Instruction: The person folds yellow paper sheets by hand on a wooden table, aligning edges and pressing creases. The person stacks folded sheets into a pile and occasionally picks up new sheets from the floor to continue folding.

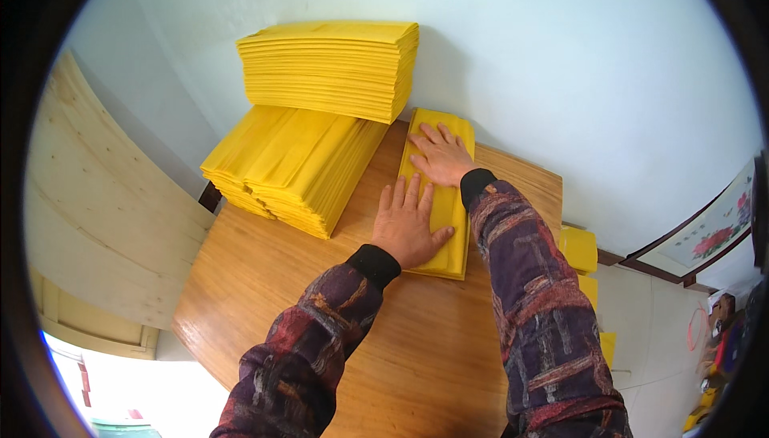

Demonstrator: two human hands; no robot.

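Note:
A small stack of folded yellow sheets (448, 258), fabric or paper, lies lengthwise on the wooden table (384, 350). My left hand (407, 222) rests on its near left part, palm down and fingers stretched. Farther up the same stack, my right hand (442, 154) lies flat with its fingers spread. Neither hand grips anything. To the left sits a wide pile of folded yellow sheets (280, 158), and on its back part a tall bundle of the same kind (328, 70) is stacked. The undersides of both hands are hidden.
A pale wall (561, 62) stands behind the table. At left leans a large light wooden board (104, 174). More yellow items (578, 250) are beside the table's right side. A framed flower picture (705, 230) stands against the wall at right, near assorted objects on the tiled floor (649, 318).

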